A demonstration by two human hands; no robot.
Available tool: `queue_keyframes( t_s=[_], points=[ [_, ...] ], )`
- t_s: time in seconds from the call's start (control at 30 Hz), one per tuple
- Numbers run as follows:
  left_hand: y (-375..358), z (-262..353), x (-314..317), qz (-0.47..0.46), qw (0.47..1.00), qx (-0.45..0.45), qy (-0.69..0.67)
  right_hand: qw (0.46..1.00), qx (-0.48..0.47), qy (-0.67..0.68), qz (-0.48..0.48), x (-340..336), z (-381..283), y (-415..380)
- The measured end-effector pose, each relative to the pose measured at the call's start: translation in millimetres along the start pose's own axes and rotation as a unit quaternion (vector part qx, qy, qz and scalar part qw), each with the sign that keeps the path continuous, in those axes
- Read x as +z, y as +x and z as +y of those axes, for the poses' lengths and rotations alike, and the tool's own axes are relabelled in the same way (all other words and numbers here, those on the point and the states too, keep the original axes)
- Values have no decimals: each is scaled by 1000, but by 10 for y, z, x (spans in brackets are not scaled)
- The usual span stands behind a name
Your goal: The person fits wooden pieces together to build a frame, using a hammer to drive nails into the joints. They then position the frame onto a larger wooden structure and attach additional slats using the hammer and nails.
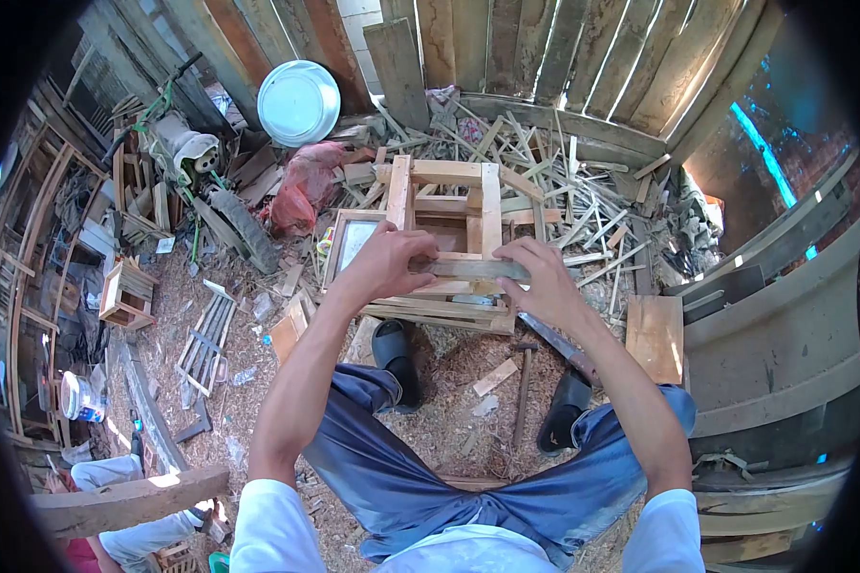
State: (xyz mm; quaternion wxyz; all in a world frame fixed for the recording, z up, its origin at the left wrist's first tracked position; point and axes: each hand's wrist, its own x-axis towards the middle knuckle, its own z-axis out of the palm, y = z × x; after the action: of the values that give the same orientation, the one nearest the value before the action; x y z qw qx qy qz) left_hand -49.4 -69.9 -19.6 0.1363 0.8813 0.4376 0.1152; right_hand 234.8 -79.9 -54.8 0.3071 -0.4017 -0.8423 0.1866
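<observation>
A short greyish wooden slat (470,269) lies level between my two hands. My left hand (392,263) is closed on its left end, thumb on the near side and fingers over the far side. At the other end my right hand (543,277) grips it the same way. Just beyond and beneath stands a box-like frame of pale wooden bars (490,212), which the slat overlaps in this view. A small framed panel (355,241) leans at the frame's left side, next to my left wrist.
On the shavings-covered floor between my feet lies a hammer (523,396), with a handsaw (556,344) near my right foot. Wood scraps (597,215) heap against the plank wall, below a white basin (298,103). A person's legs (153,535) show at lower left.
</observation>
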Motion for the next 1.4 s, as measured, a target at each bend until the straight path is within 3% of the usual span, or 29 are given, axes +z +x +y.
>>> queue_keyframes(
  t_s=[0.6,0.77,0.87,0.97,1.4],
  points=[
    [-38,-38,-71,10,1000,4,-17,1000,-16,10,-10,-54,15,-26],
    [-71,-245,-80,26,993,50,-101,1000,-21,4,3,-32,8,-5],
    [-108,-251,-67,64,995,69,-33,999,-27,7,16,-29,14,3],
    [-115,-178,-132,37,999,33,-7,1000,-13,8,8,-14,19,6],
    [-77,-231,-75,22,999,30,-30,999,23,-32,1,-15,-51,-29]
  ],
)
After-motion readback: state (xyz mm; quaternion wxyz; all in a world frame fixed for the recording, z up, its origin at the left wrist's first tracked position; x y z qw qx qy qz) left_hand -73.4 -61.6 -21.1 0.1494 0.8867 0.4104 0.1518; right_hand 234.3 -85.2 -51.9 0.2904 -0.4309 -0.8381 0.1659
